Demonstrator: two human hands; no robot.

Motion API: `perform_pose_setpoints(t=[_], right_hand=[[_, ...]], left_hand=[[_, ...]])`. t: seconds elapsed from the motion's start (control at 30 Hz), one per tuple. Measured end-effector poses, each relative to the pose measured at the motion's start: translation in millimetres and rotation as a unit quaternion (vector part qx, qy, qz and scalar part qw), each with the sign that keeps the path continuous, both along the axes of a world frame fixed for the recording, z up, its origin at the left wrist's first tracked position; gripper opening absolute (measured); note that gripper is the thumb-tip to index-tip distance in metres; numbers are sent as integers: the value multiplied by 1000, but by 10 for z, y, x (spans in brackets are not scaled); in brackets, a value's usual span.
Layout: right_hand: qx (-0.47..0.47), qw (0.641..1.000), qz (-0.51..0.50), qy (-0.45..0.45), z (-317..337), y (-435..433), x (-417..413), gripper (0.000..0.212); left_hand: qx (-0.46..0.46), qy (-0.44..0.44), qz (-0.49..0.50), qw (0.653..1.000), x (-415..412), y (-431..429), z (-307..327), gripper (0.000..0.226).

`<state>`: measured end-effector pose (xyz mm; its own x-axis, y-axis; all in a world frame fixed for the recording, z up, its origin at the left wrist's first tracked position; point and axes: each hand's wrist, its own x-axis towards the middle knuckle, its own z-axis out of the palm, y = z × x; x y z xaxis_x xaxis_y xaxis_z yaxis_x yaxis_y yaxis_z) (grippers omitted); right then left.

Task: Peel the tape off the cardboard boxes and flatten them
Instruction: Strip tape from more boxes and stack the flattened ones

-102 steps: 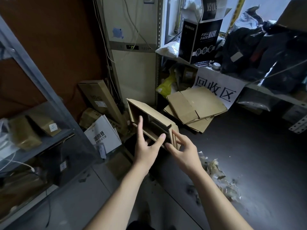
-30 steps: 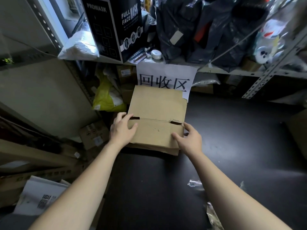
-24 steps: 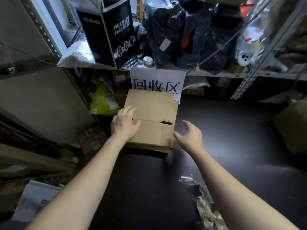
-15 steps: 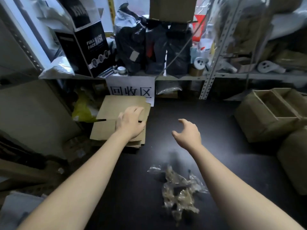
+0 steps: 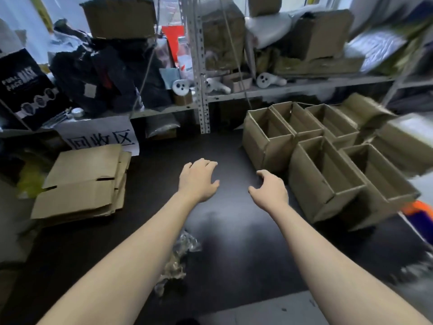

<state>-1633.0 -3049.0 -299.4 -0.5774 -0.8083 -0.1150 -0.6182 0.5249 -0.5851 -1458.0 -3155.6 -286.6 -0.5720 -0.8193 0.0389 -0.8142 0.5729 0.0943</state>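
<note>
While empty, both hands (image 5: 234,184) reach forward, fingers loosely curled.

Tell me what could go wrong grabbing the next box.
The open boxes stand packed against each other, so pulling the nearest one with your right hand may drag or tip its neighbours. The crumpled tape lies on the floor close to you; it could stick to you or a box.

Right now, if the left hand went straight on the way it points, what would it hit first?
The left hand would cross bare floor, then probably meet the shelf post; depth is unclear.
</note>
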Motion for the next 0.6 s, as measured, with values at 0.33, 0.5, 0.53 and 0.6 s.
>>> perform_pose_setpoints(t=[0.33, 0.5, 0.53, 0.6], right_hand=[[15, 995, -88, -44, -165, -440, -562, 60], [23, 984, -160, -80, -267, -810, -739, 79], [25, 981, -174, -85, -285, -897, -768, 84], [18, 974, -206, -96, -338, -1050, -817, 90]], left_hand=[[50, -32, -38, 998, -651, -924, -130, 59], [130, 7, -48, 990, -1099, -1643, -313, 70], [151, 25, -50, 987, -1212, -1798, -335, 76], [182, 73, -66, 978, -1432, -2054, -365, 88]])
